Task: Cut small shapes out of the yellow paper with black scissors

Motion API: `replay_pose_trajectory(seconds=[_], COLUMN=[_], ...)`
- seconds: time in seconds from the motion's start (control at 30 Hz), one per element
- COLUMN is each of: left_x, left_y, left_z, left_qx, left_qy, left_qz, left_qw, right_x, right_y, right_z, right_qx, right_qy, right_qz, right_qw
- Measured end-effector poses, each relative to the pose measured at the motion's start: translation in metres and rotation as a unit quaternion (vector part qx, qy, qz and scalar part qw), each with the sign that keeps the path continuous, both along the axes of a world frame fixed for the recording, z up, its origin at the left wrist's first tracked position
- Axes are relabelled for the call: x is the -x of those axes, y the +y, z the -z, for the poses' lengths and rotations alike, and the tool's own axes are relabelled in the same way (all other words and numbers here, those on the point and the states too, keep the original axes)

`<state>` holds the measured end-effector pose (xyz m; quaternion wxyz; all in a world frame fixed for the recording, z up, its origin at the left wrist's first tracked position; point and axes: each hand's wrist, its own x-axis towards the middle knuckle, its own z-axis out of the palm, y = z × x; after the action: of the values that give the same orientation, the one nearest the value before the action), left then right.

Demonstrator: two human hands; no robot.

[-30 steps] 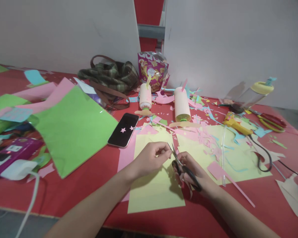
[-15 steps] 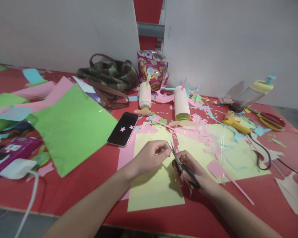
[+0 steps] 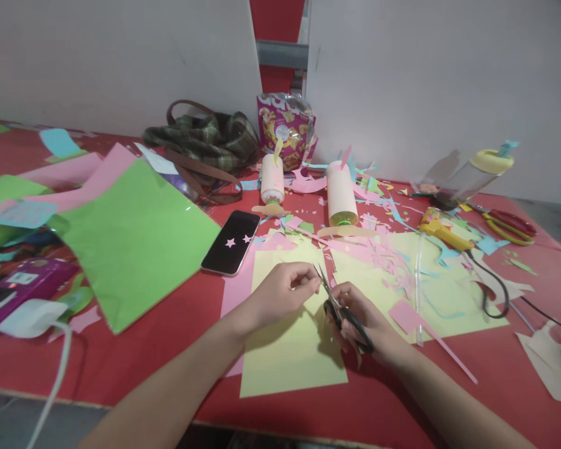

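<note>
My right hand [image 3: 362, 315] grips black-handled scissors [image 3: 348, 321], their blades slightly apart and pointing up and left. Close to the blade tips, my left hand [image 3: 292, 287] is closed in a pinch; whatever sits between its fingertips is too small or hidden to make out. A curled paper scrap hangs below my right hand. Both hands are above a pale yellow sheet [image 3: 290, 368], which overlaps a pink sheet [image 3: 229, 305]. Left of the hands lies a phone [image 3: 224, 249] with two small pink paper stars [image 3: 230, 242] on its dark screen.
Two white paper cylinders [image 3: 341, 193] stand behind the hands among paper scraps. A green sheet [image 3: 140, 243] lies left. At right are a yellow glue gun [image 3: 444, 231] with a black cord, red-handled pliers [image 3: 509, 226] and a clear bottle [image 3: 472, 181]. A plaid bag [image 3: 206, 137] lies behind.
The view has shifted very slightly. Both hands and the scissors keep nearly the same position, with the blades still by the left fingertips.
</note>
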<state>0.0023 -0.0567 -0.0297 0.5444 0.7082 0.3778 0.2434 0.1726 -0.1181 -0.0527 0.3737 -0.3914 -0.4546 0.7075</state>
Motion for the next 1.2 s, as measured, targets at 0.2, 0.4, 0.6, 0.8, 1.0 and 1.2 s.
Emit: replay_pose_trajectory(seconds=[0.2,0.4,0.6,0.8,1.0,1.2], left_x=[0.002,0.004,-0.003,-0.014,-0.018,-0.019], left_y=[0.004,0.005,-0.003,-0.017,-0.021,-0.023], left_z=[0.0,-0.001,0.0,0.007,0.009,0.013], left_qx=[-0.008,0.012,0.033,0.027,0.005,0.003], left_qy=[0.009,0.012,0.017,0.034,0.052,0.044], left_qz=[0.011,-0.006,0.018,0.045,0.03,0.019], left_qw=[1.0,1.0,0.999,0.998,0.998,0.999], right_x=[0.001,0.002,0.003,0.005,0.007,0.007], right_y=[0.001,0.004,0.007,0.007,0.007,0.006], right_z=[0.001,0.001,0.003,0.004,0.003,0.001], right_qx=[0.006,0.002,-0.031,-0.04,-0.034,-0.04], right_qy=[0.002,-0.02,0.031,0.035,0.05,0.054], right_qz=[0.003,0.063,0.167,0.206,0.206,0.207], right_qw=[1.0,0.998,0.985,0.977,0.977,0.976])
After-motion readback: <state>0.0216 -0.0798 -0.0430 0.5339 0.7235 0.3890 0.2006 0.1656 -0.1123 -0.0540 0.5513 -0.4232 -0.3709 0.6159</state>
